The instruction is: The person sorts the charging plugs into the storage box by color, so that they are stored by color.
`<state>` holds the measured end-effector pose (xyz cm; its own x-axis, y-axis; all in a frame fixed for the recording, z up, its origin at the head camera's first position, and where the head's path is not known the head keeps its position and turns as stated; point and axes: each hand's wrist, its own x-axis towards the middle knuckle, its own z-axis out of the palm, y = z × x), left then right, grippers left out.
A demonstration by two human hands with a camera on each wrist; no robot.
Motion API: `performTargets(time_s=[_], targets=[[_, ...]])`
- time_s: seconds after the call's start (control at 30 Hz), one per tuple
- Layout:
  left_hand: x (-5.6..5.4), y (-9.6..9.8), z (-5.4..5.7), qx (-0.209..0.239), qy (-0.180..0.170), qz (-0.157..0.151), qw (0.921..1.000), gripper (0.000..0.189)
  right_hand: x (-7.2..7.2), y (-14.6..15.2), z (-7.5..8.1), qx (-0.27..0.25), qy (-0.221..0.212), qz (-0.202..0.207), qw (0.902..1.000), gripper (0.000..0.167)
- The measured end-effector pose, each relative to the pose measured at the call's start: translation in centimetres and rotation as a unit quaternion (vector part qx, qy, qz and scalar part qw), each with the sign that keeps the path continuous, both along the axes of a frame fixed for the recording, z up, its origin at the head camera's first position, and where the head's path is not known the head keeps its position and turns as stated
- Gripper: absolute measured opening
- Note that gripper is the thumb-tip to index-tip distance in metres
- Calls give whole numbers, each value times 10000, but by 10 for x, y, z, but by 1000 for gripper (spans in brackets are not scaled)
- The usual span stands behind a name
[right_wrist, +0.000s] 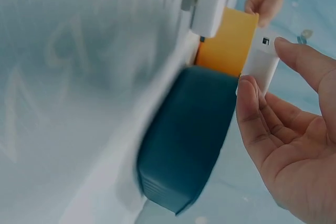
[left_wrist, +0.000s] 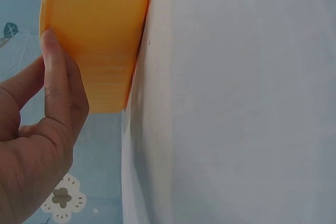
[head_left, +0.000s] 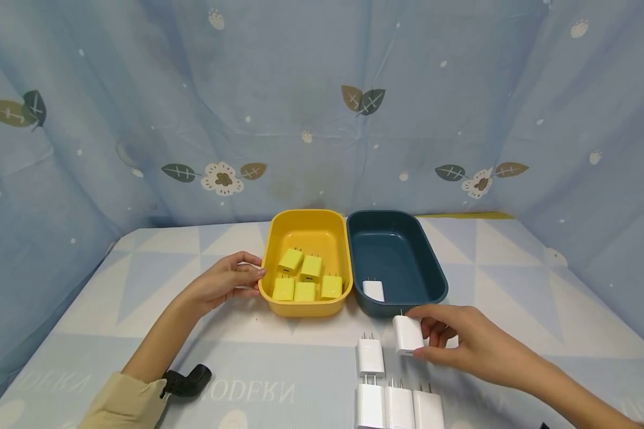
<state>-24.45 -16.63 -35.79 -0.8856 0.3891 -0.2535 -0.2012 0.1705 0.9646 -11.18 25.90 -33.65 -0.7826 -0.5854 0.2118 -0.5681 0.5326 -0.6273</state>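
My left hand (head_left: 230,280) grips the left rim of a yellow plastic bin (head_left: 305,308), in which several yellow charger plugs (head_left: 311,268) lie. In the left wrist view, the fingers (left_wrist: 55,77) rest on the bin's outer wall. Between thumb and fingers, my right hand (head_left: 461,339) pinches a white charger plug (head_left: 408,335), its prongs toward the back. That plug is in front of the dark blue bin's (head_left: 397,238) near edge. One white plug (head_left: 373,291) lies inside the blue bin. The right wrist view shows the held plug's port (right_wrist: 265,41).
In front of the bins lie several more white charger plugs (head_left: 370,357), prongs pointing back. The bins stand side by side on a patterned cloth (head_left: 155,286). A blue curtain (head_left: 300,119) hangs behind them. A black strap piece (head_left: 187,381) is on the left wrist.
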Motion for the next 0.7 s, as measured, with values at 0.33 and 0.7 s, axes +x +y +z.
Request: performTargets(time_s=[0.33,0.7], targets=[[1,0,1,10,24,-29,10000,41,-12,6,16,114,375,-180,9991,42],[0,0,0,31,20,-29,10000,41,-31,12,21,368,408,-417,9976,42]])
